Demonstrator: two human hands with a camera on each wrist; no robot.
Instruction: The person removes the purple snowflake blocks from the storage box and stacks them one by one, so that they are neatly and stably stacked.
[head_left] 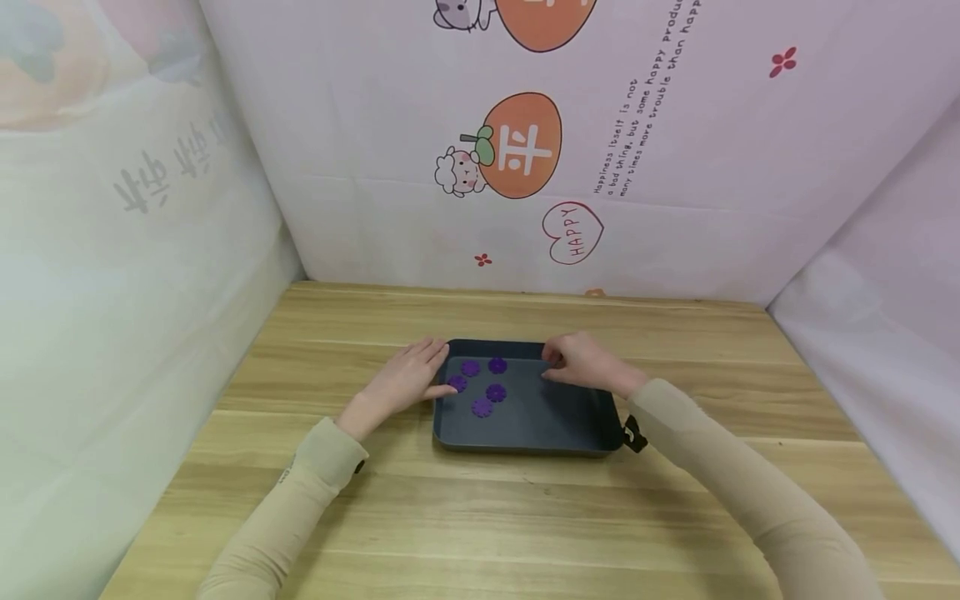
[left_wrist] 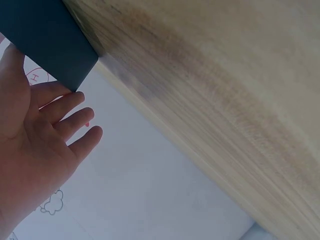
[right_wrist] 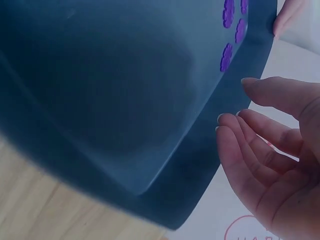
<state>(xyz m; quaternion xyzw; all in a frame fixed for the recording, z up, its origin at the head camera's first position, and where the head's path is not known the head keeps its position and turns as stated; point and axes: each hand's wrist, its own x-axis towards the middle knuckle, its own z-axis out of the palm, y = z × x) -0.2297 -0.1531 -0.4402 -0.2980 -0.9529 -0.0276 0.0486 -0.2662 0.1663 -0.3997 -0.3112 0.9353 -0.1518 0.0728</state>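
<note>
Tray [head_left: 555, 421], dark blue-grey and rectangular, lies on the wood-grained worktop [head_left: 480, 517], and we see both hands at it. Five purple flower-shaped discs [head_left: 496, 392] rest inside, gathered toward its left side.

Our left hand [head_left: 401, 379] rests at the tray's left rim, near the far corner, its fingers extended and relaxed along the outside and its thumb reaching over the inside. The thumb's tip comes right by the leftmost disc; we cannot tell whether they touch.

Our right hand [head_left: 588, 362] hangs over the tray's far right part, its fingers loosely bent and released, with a gap between them and the thumb.

Beige sleeves [head_left: 307, 483] cover both forearms. We see a black item [head_left: 635, 434] just beside the tray's near right corner. Beyond the worktop stands a white printed backdrop [head_left: 375, 125], bearing an orange fruit [head_left: 521, 146] and a heart [head_left: 573, 233] reading HAPPY.
</note>
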